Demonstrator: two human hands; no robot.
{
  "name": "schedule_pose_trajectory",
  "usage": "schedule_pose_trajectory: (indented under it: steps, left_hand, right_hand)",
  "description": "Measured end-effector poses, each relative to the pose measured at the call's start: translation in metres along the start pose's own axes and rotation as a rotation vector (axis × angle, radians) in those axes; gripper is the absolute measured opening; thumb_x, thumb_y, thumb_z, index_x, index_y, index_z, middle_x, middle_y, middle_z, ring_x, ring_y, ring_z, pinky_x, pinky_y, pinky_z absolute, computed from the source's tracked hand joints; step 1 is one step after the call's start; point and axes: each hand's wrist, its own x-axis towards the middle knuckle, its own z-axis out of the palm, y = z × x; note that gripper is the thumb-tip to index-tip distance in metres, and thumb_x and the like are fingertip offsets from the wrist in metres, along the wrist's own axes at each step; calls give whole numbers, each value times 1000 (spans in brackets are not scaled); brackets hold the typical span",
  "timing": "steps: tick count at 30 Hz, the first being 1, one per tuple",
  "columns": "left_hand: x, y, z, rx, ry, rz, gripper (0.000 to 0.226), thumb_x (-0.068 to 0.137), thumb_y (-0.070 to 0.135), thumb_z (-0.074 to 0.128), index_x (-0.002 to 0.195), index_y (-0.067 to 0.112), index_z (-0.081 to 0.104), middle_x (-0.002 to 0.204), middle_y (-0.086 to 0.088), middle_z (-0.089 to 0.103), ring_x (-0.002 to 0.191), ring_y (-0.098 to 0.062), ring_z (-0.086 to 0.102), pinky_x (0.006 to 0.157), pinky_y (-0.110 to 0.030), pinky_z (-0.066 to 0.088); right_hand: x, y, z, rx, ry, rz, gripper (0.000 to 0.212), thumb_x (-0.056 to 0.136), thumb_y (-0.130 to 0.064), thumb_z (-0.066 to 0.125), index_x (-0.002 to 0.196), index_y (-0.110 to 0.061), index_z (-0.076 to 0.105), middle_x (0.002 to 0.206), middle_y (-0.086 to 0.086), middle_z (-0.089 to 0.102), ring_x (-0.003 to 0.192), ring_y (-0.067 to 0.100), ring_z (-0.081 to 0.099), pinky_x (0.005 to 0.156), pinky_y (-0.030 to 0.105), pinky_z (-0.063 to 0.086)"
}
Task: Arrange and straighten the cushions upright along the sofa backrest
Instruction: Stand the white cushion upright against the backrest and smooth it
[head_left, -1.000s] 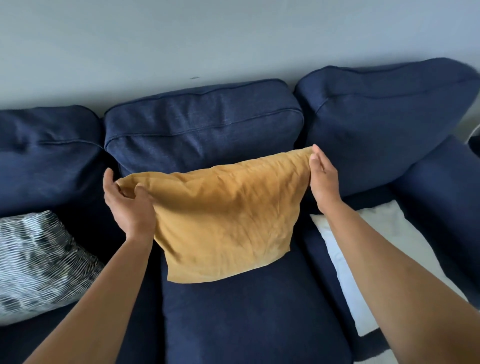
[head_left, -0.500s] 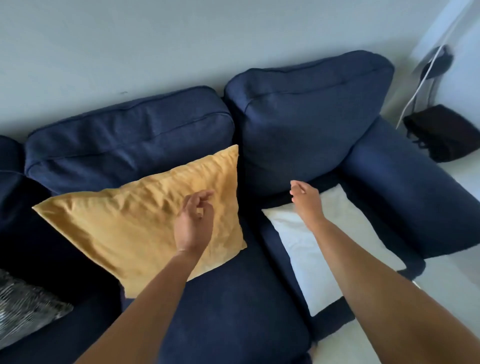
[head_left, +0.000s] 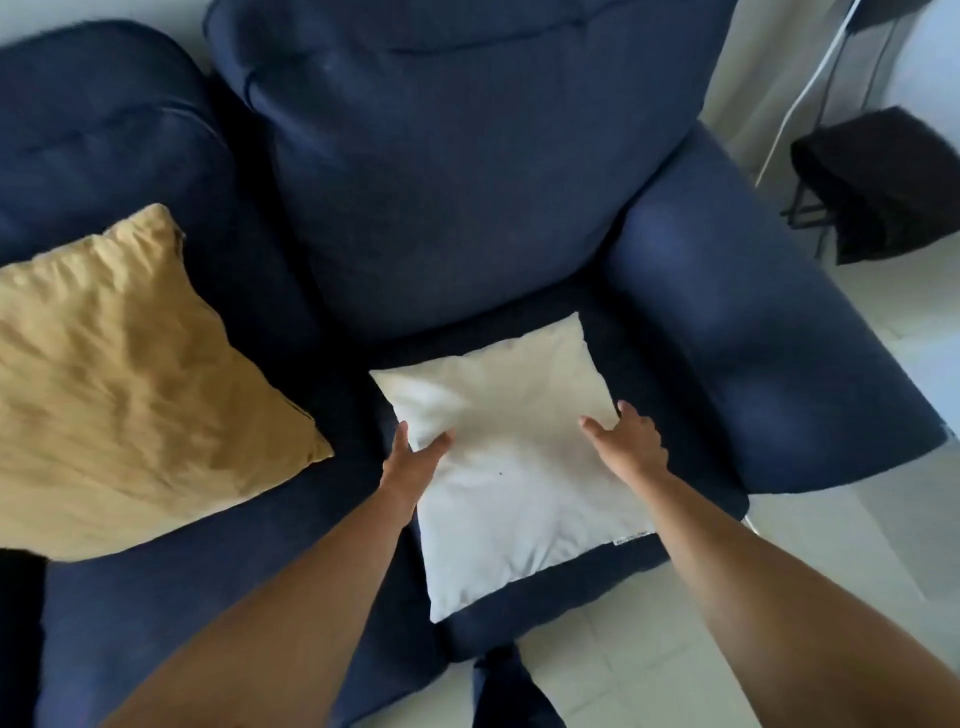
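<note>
A white cushion lies flat on the right seat of the navy sofa, just in front of the right backrest cushion. My left hand pinches the cushion's left edge, thumb on top. Over at the right edge, my right hand rests with its fingers spread and thumb on the fabric. A yellow cushion leans tilted against the middle backrest at the left, with no hand on it.
The sofa's right armrest runs close beside the white cushion. Past it, a black bag on a thin stand and a white cable stand on the pale tiled floor.
Both hands left the yellow cushion, which now leans on the backrest. My view swung right and down. My hands reached the white cushion and touch its two side edges.
</note>
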Motion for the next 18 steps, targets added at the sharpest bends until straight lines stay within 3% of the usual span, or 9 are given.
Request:
schedule_pose_trajectory:
  steps: [4,7,8,10,11,13,15,18]
  left_hand:
    - [8,-16,30,-202,-60,-111,128,72,74,72,158,38,-16,170,6,6,154,-25,14,121,-46,16]
    - [12,-17,38,-181,-19,-174,140,61,79,73,158,34,-17,169,2,8,154,-27,16,121,-47,17]
    - [13,-16,38,-216,-2,-164,139,61,75,78,161,31,-8,168,-1,17,151,-28,26,118,-47,25]
    - [14,-11,38,-397,-6,-129,115,59,61,90,152,23,34,146,-9,56,126,-30,61,100,-45,52]
    - [11,-4,37,-479,-33,-116,97,59,53,93,139,18,52,126,-10,71,107,-29,72,83,-41,60]
    - [2,10,34,-534,-71,-97,61,66,40,91,116,14,69,99,-8,79,84,-24,77,61,-31,61]
    - [-7,21,29,-542,-79,-68,46,71,32,89,110,12,72,96,-8,80,82,-24,77,58,-29,60]
    - [-23,37,15,-570,-101,35,55,65,28,91,112,8,72,100,-11,79,89,-27,77,70,-35,63]
  right_hand:
    - [33,30,5,137,-132,43,104,80,-75,55,158,-25,8,160,11,28,142,35,34,114,51,28]
    - [46,32,14,382,-224,69,120,70,-74,68,158,-27,2,162,4,24,145,31,32,111,44,35]
    - [49,28,16,438,-231,77,122,68,-72,72,158,-25,4,161,3,28,144,29,34,105,40,41]
    - [52,18,18,542,-229,73,112,64,-65,80,153,-19,29,150,3,47,132,26,50,98,39,48]
    - [53,12,17,620,-230,60,96,63,-58,84,142,-17,46,138,3,59,119,23,60,95,38,51]
    - [49,-1,10,754,-268,36,65,66,-39,89,121,-17,63,109,-1,73,90,12,72,74,26,57]
    - [41,-9,-2,799,-303,-8,52,68,-28,90,113,-19,65,94,-9,74,74,3,72,57,15,52]
    - [27,-25,-26,825,-311,-81,49,71,-18,88,114,-21,65,99,-8,75,84,4,72,66,17,52]
